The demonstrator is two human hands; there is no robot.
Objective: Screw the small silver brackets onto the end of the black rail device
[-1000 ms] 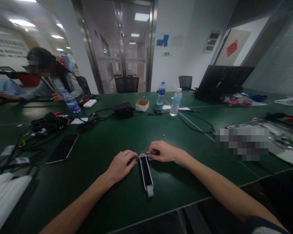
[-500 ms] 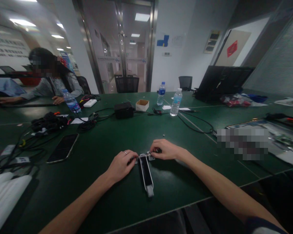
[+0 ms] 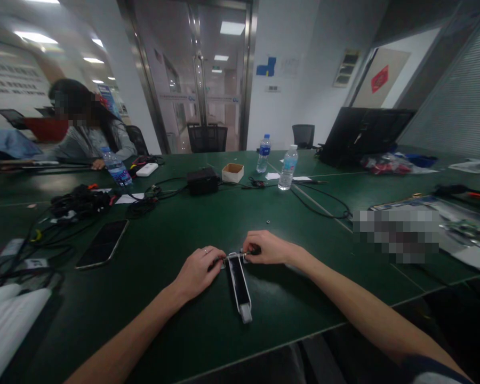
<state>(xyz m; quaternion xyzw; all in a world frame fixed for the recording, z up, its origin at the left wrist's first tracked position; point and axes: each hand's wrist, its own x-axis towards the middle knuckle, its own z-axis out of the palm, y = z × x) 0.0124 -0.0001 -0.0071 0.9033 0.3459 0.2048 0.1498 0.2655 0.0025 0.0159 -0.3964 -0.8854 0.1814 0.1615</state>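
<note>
A long, narrow white-framed part with a black middle (image 3: 239,282) lies flat on the green table, a pale clear-looking block at its near end. Metal tabs stick out sideways at its far end. My left hand (image 3: 200,271) pinches the left tab between thumb and fingers, and a ring shows on one finger. At the right tab, my right hand (image 3: 266,247) has its fingertips pressed together. Whatever small item they may hold is hidden, and something dark shows under the curled fingers. Beyond my right hand lies a tiny ring-shaped piece (image 3: 268,222).
A phone (image 3: 103,243) lies to the left near tangled black cables (image 3: 80,202). Farther back stand a small open box (image 3: 232,173), a black adapter (image 3: 202,181) and several water bottles (image 3: 288,168). Opened electronics (image 3: 464,229) lie right. Another person (image 3: 88,122) sits across at left.
My right hand has shifted slightly left and down, covering more of the right tab. My left hand and the part stay put. The other person's arm and a dark frame at far left have moved.
</note>
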